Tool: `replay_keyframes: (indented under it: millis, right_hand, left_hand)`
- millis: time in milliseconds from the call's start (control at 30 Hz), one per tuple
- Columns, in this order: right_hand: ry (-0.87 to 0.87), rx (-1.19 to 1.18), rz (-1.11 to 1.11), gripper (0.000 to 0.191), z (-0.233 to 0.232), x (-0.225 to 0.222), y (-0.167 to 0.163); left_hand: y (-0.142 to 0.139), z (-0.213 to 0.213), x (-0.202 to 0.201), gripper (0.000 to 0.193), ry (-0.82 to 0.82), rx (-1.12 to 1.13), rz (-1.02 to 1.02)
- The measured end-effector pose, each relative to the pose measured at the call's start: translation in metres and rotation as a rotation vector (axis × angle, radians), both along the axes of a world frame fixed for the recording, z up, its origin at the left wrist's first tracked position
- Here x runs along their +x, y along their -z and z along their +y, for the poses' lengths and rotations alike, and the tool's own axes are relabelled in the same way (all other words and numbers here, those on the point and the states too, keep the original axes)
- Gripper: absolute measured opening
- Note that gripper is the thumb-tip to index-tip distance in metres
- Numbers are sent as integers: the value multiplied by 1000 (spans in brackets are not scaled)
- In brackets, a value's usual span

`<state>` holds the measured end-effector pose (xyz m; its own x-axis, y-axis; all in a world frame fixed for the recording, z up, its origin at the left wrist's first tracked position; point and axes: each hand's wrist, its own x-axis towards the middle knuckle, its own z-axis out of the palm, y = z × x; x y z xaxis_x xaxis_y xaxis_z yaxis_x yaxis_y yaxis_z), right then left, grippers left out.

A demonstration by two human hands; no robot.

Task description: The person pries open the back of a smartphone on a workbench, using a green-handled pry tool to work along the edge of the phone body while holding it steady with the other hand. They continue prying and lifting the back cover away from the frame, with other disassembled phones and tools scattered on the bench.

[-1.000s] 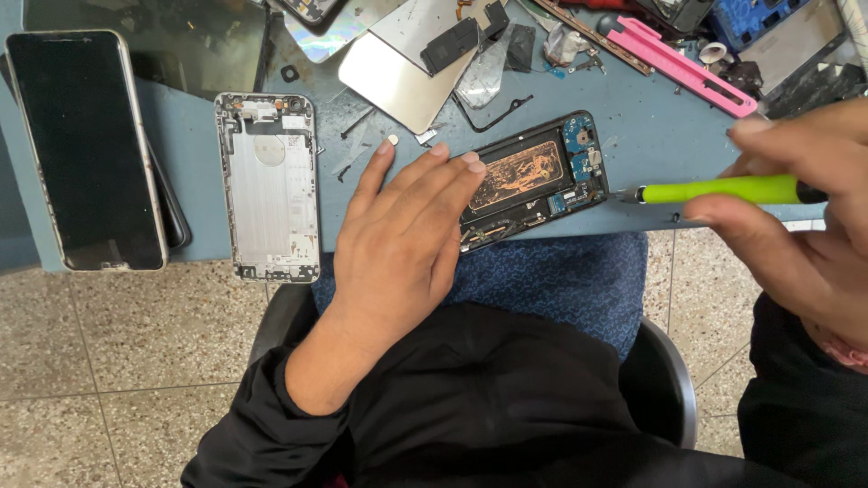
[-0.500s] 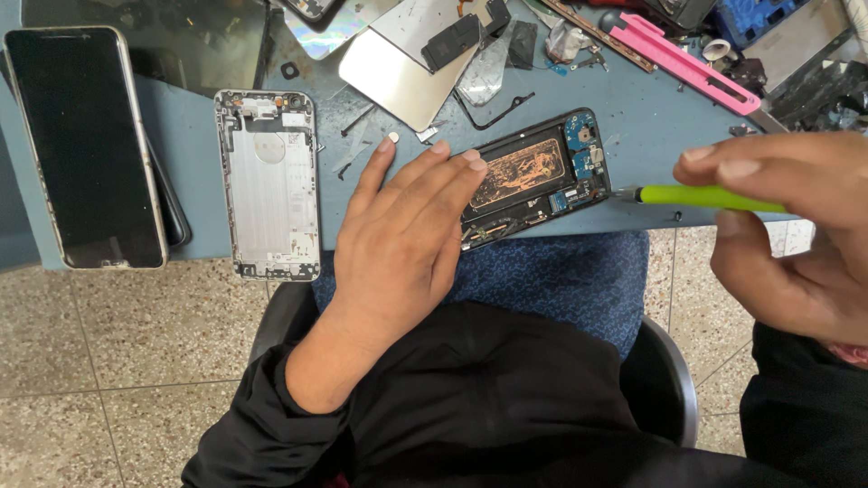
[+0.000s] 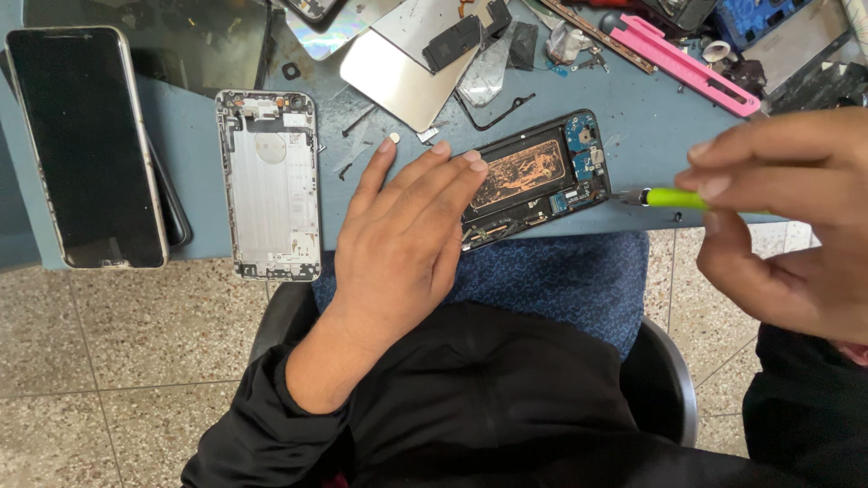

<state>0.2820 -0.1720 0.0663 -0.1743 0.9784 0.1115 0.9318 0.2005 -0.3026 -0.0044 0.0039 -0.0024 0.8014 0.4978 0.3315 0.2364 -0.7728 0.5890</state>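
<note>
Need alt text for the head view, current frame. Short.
A person's left hand lies flat on an opened black smartphone with exposed circuitry at the edge of a blue worktable, while the right hand points a lime-green-handled screwdriver at the phone's right end. A silver phone back housing and a dark-screened phone lie to the left.

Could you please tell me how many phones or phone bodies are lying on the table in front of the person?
3: a black-screened phone far left, a silver phone shell beside it, and the opened phone under the left hand. Clutter at the top may hide more.
</note>
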Motion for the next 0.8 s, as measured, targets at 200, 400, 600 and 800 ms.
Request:
replay_keyframes:
  millis: [200,400,600,800]
  right_hand:
    - [232,-156,-184,44,-3,-5,7]
    - [62,-172,28,15,4,-6,6]
    - [152,-31,-151,44,8,-21,-5]
    - [132,-303,-52,21,12,-17,-10]
  left_hand:
    - [0,0,-1,48,3,6,10]
    - [1,1,-1,50,9,7,14]
    - [1,0,-1,50,9,3,10]
    - [2,0,0,49,3,4,1]
